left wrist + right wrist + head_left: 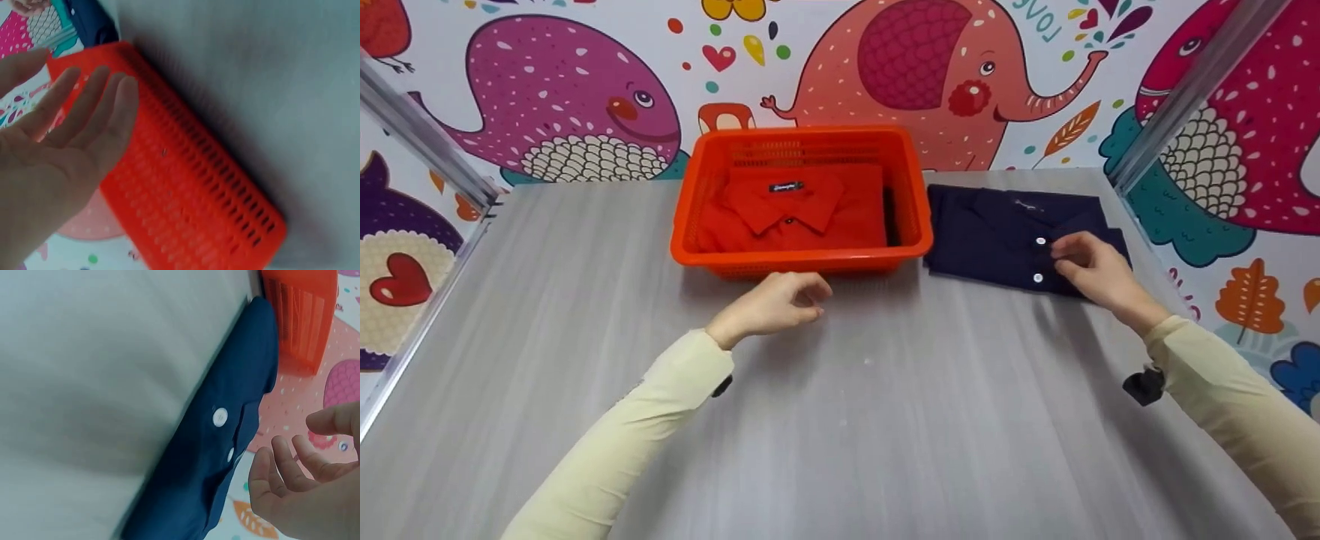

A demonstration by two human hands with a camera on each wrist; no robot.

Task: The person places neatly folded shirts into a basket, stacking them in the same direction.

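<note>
A folded navy shirt [990, 232] with white buttons lies on the table to the right of an orange plastic basket [802, 261]. Inside the basket is a folded red shirt [855, 210], its collar and dark neck label facing up. My right hand [1099, 274] hovers over the navy shirt near its buttons, fingers loosely bent with nothing between them. Just in front of the basket's near wall is my left hand [776, 304], holding nothing. The left wrist view shows that hand [73, 129] with fingers spread beside the perforated basket wall [185, 163].
The grey wood-grain table [840, 420] is bounded by a cartoon-printed back wall [735, 90] and side panels with metal corner posts [1192, 97]. The basket stands close to the back wall, right beside the navy shirt.
</note>
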